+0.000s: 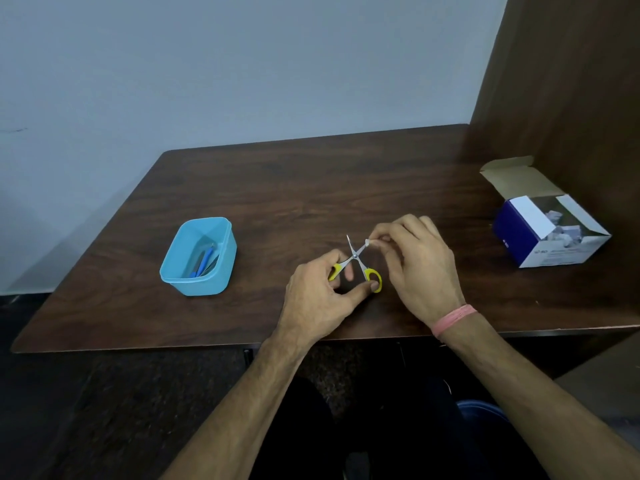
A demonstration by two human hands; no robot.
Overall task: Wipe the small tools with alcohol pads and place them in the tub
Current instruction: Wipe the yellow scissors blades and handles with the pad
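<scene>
Holding the small scissors [356,263] open above the table [277,188], the person's left hand [320,296] grips them by the yellow handles, the thumb pressed on the right loop and the other fingers closed around the left one. The two blades make an X, their tips pointing away from the person. The right hand [415,268] pinches a small white alcohol pad [367,242] around the tip of the right blade; this blade runs up and to the right, so I judge that the wipe must go along this line. The left blade is bare. The blue tub [176,277] stands well apart to the left, nearer to the left hand, with some blue tools [204,261] already inside. An open box [512,233] stands far at the right
</scene>
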